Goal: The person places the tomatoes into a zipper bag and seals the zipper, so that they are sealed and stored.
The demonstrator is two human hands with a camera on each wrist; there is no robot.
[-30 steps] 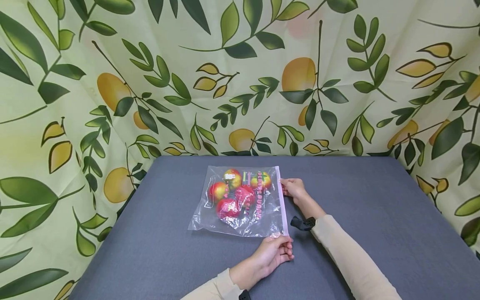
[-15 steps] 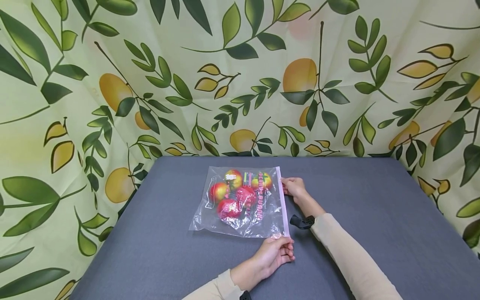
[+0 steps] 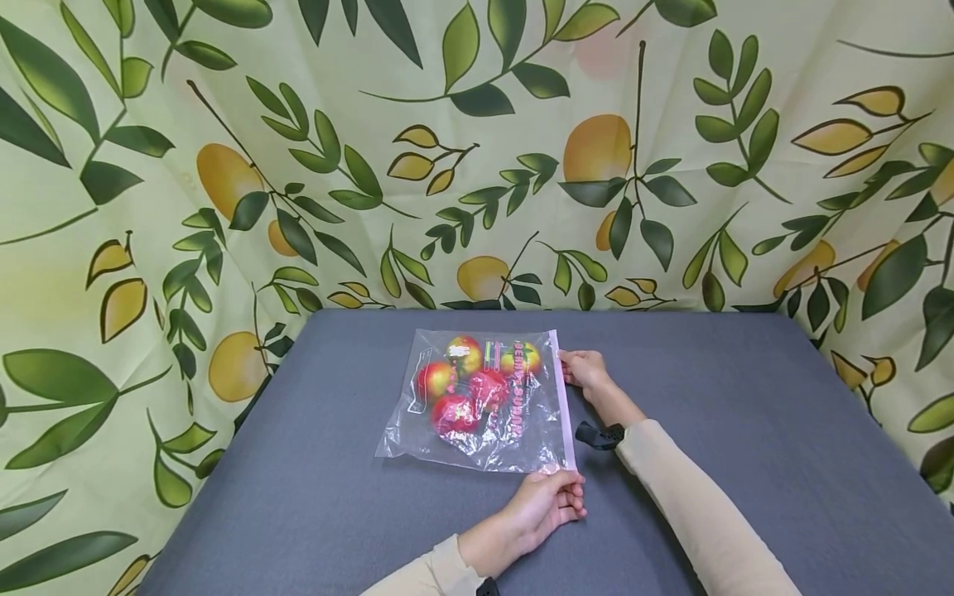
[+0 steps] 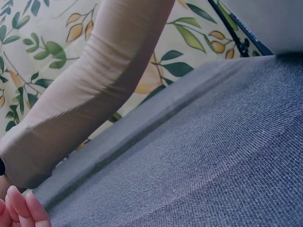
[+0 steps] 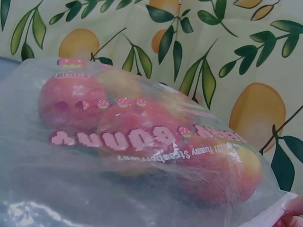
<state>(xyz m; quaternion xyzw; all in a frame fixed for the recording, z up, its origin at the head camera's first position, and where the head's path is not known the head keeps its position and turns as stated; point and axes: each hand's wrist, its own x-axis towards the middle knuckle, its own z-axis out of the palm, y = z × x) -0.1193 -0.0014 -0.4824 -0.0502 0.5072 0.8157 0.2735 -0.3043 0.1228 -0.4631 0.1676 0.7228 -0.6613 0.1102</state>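
A clear plastic zip bag (image 3: 417,443) with pink lettering lies flat on the grey table in the head view, its pink zip strip (image 3: 564,406) along the right side. Inside are several red and yellow apples (image 3: 455,413), grouped toward the far left part. My left hand (image 3: 537,507) pinches the strip's near end between thumb and finger. At the far end, my right hand (image 3: 585,370) pinches the strip near its corner. The right wrist view shows the apples close up through the printed film, with right fingertips (image 5: 294,212) on the bag's corner. In the left wrist view only left fingertips (image 4: 26,208) appear.
The grey cloth-covered table (image 3: 298,497) reaches back to a curtain (image 3: 335,157) printed with leaves and fruit. A black strap (image 3: 599,437) is on the right wrist. The right sleeve (image 4: 94,80) crosses the left wrist view.
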